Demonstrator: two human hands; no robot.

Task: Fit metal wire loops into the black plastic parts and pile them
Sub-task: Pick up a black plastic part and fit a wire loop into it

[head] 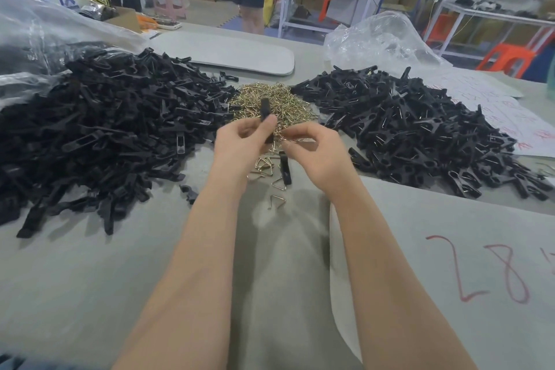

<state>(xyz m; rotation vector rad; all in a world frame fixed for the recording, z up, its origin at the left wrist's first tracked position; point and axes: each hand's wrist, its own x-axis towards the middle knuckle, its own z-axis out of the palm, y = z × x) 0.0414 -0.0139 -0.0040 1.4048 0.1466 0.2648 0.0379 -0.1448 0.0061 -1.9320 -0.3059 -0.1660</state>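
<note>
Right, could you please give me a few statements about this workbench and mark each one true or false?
1. The left hand grips a black plastic part. True.
2. The heap of wire loops lies to the right of both black piles. False: it lies between the left pile and the right pile.
3. Parts in the right pile show metal wire. True.
4. The right hand lies flat on the table. False: it is raised beside the left hand, fingers curled, apparently pinching a wire loop.
5. A loose black part lies on the table below the hands. True.
</note>
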